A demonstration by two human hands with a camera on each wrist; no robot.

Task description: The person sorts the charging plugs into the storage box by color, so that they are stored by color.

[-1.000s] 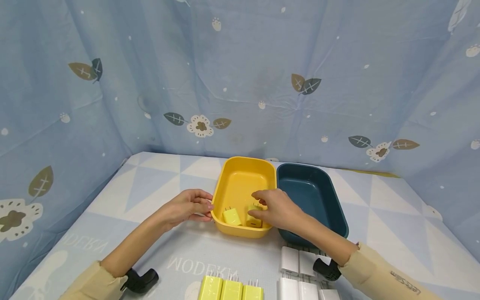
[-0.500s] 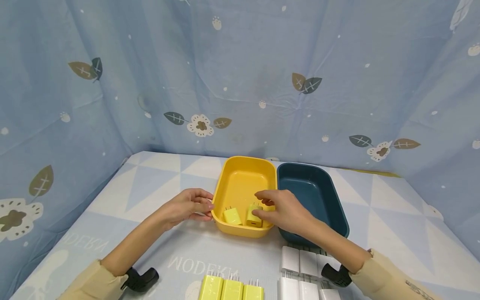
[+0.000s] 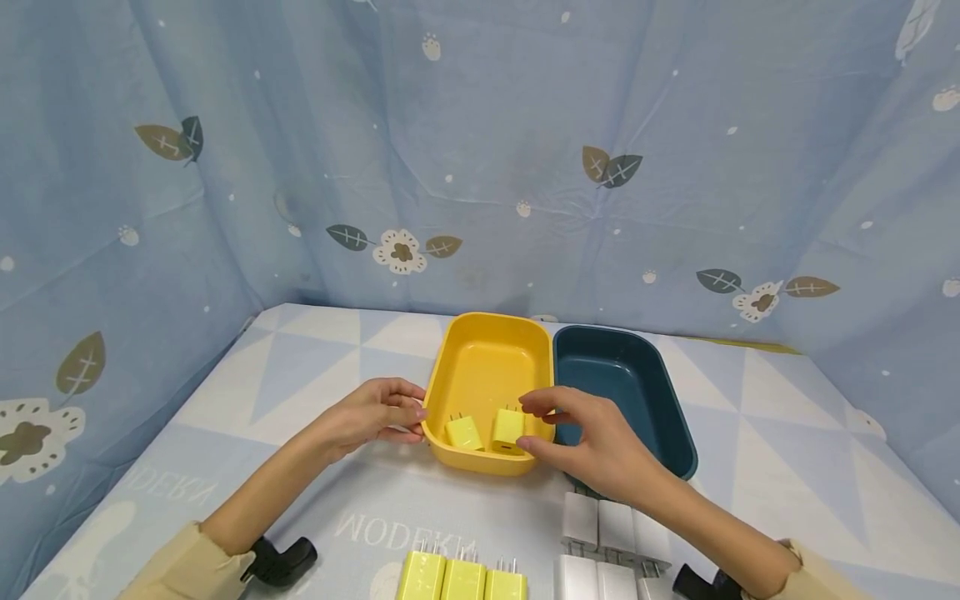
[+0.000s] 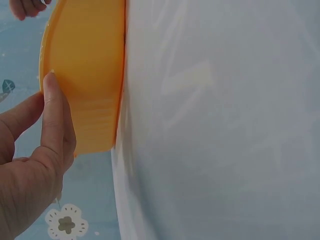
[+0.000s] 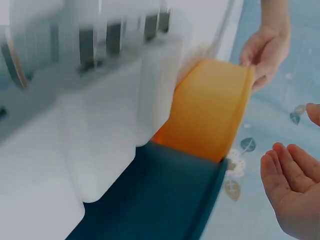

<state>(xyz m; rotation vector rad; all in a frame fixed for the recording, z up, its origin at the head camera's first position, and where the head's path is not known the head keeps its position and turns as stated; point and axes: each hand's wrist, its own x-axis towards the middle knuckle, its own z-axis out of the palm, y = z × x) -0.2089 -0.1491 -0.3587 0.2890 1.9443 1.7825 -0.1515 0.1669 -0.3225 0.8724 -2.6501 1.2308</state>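
Note:
My left hand (image 3: 375, 412) pinches the left rim of a yellow plastic bin (image 3: 480, 354); the left wrist view shows its fingers against the bin's outer wall. Inside, near the front wall, lie two yellow charger plugs (image 3: 464, 433) with their prongs pointing toward the back. Over the bin's right rim, beside the right-hand plug (image 3: 508, 427), is my right hand (image 3: 596, 437), its thumb and fingers spread apart and nothing between them. It hides part of the rim and of a dark blue bin (image 3: 622, 375) standing against the yellow one.
At the table's front edge stand several yellow charger plugs (image 3: 462, 579) in a row. Several white charger plugs (image 3: 581, 521) stand in two rows before the blue bin. A patterned cloth covers the table (image 3: 300, 375), and a blue curtain (image 3: 480, 150) hangs behind.
My right hand has let go of the right-hand yellow charger plug, which stays in the bin, and has drawn back to the right. The left hand keeps its place on the rim.

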